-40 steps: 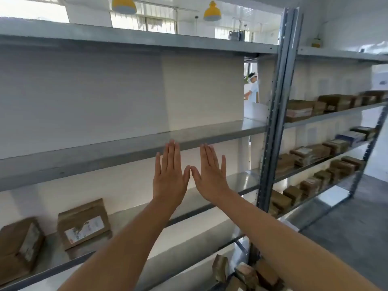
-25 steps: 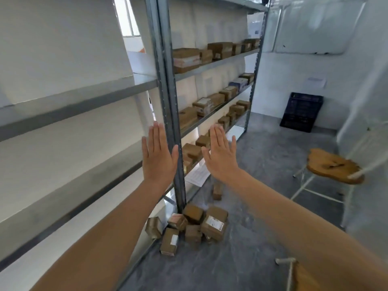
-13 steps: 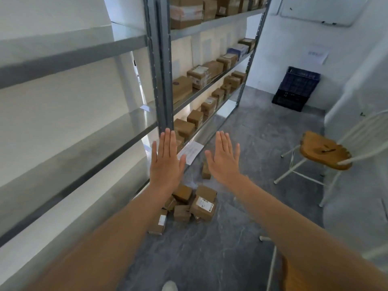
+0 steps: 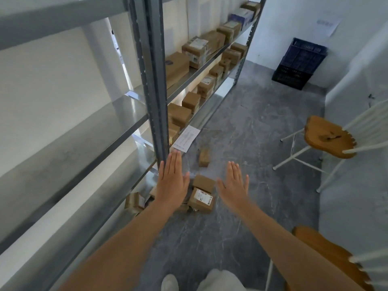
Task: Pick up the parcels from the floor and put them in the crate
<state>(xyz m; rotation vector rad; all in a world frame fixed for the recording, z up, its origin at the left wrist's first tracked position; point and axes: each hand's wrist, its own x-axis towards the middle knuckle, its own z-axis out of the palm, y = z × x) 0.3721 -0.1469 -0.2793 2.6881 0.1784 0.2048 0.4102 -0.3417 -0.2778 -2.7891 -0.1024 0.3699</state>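
Note:
Several brown cardboard parcels lie in a heap (image 4: 201,199) on the grey floor at the foot of the shelf post. One small parcel (image 4: 204,158) lies apart, a little farther away. A dark blue plastic crate (image 4: 299,63) stands against the far wall. My left hand (image 4: 172,181) and my right hand (image 4: 234,185) are stretched out flat in the air above the heap, fingers straight, holding nothing. My left hand hides part of the heap.
A grey metal shelf rack (image 4: 154,80) runs along the left, with many parcels on its far bays. A white sheet of paper (image 4: 186,138) leans at its base. Two white chairs with wooden seats (image 4: 329,137) stand at the right. My feet (image 4: 170,283) show below.
The view has swung down from the shelves to the floor. The heap of parcels now lies under my hands, which have spread a little wider apart while staying flat.

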